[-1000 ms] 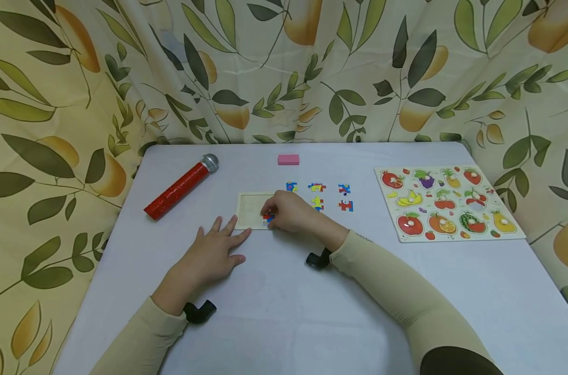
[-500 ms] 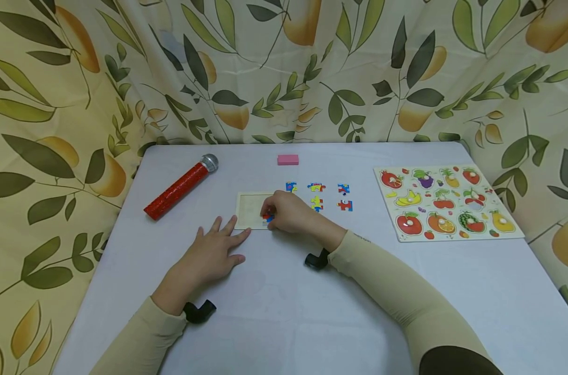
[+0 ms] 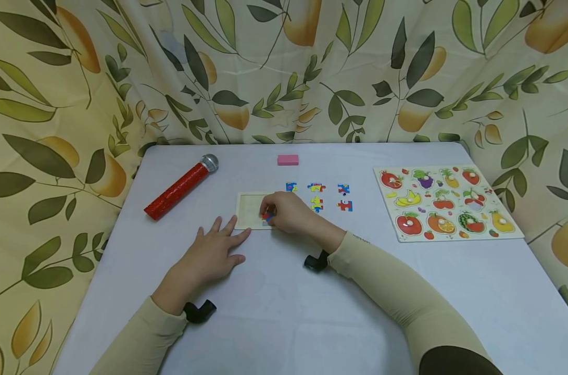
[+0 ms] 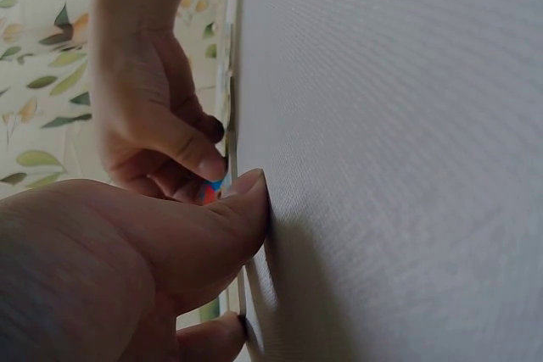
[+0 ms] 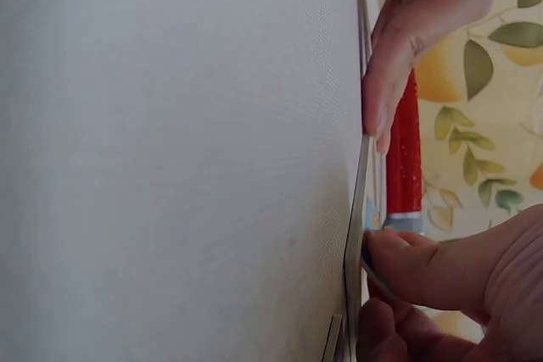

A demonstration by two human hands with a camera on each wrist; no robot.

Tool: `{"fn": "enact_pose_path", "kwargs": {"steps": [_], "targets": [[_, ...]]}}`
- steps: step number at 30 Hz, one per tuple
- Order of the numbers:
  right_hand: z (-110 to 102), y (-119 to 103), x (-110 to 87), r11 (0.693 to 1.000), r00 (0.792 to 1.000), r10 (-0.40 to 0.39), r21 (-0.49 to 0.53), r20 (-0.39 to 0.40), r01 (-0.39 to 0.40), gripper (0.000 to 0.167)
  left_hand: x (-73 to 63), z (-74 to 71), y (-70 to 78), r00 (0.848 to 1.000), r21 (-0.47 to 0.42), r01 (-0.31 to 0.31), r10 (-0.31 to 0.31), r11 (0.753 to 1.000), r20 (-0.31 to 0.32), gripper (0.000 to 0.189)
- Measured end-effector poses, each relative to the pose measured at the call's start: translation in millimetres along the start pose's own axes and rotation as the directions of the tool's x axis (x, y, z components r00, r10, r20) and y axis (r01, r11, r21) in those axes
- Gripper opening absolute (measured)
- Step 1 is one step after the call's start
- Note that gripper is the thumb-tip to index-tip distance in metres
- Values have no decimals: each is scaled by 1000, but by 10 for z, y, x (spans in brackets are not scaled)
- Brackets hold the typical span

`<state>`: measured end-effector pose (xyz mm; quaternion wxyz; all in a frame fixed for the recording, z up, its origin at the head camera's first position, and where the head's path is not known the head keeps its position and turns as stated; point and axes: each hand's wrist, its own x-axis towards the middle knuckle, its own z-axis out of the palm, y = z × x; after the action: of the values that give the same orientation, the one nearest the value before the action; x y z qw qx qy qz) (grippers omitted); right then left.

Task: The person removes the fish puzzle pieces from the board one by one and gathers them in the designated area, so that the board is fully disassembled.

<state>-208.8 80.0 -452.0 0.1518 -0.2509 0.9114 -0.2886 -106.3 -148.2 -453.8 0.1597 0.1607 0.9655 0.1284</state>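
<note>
In the head view a shallow puzzle tray (image 3: 247, 209) lies on the white table, its left part bare. My right hand (image 3: 290, 212) pinches a small red and blue jigsaw piece (image 3: 266, 216) between thumb and fingers, low over the tray's middle. The right hand covers much of the tray's right side. In the right wrist view the held piece (image 5: 377, 279) tilts against the tray edge (image 5: 356, 226). My left hand (image 3: 213, 253) lies with fingers spread, its index fingertip at the tray's near edge and its thumb (image 4: 242, 209) on the tablecloth.
Several loose jigsaw pieces (image 3: 345, 206) lie behind and right of the tray. A pink block (image 3: 288, 160) sits at the back, a red microphone (image 3: 180, 188) at the left. On the right lies a fruit puzzle board (image 3: 445, 205).
The right hand's fingers have shifted slightly on the jigsaw piece, their tips a little further left over the tray. The left hand stays where it was.
</note>
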Motion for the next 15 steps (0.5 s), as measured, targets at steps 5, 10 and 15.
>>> {"fn": "enact_pose_path", "kwargs": {"steps": [5,10,15], "targets": [[-13,-33,-18,999,1000,18,34,0,-18,23,6,6,0,1000,3,3,-3,1000,0,66],[-15,-54,-23,999,1000,16,39,-12,-16,23,13,10,-1,1000,2,5,-5,1000,-2,67],[-6,-59,-13,999,1000,4,42,-19,-3,28,16,12,-3,1000,3,9,-9,1000,1,67]]}}
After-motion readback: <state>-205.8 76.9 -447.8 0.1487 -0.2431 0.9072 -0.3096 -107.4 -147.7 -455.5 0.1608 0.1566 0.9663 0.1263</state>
